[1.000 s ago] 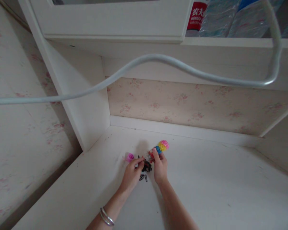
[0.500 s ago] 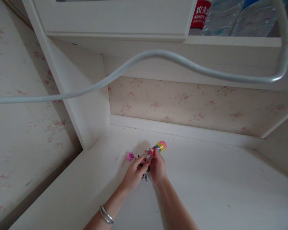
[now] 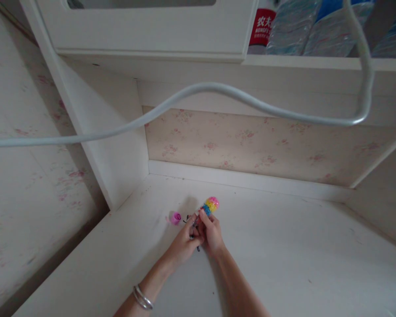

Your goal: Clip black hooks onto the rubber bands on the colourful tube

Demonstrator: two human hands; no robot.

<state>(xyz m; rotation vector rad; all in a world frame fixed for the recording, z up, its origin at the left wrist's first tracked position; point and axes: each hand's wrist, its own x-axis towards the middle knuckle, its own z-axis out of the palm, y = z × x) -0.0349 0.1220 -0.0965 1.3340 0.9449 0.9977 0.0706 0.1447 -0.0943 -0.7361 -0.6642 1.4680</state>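
My right hand (image 3: pixel 211 232) is closed around a small clear tube (image 3: pixel 210 206) filled with pink, yellow, blue and red bands, its far end pointing away from me. My left hand (image 3: pixel 184 240), with bangles on its wrist, pinches at the tube's near end with thumb and fingers together. Small black hair bands (image 3: pixel 193 229) lie on the white desk (image 3: pixel 284 259) under and between my hands, mostly hidden. A pink cap (image 3: pixel 176 218) lies on the desk just left of my hands.
A grey-white cable (image 3: pixel 218 90) hangs across the view in front of the floral back wall (image 3: pixel 251 145). A white cabinet side panel (image 3: pixel 119 158) stands at the left. Bottled water packs (image 3: pixel 300 26) sit on the shelf above.
My hands have drawn closer together and slightly nearer. The left hand went from the black bands on the desk up to the tube's near end. The tube is more covered by my right hand.
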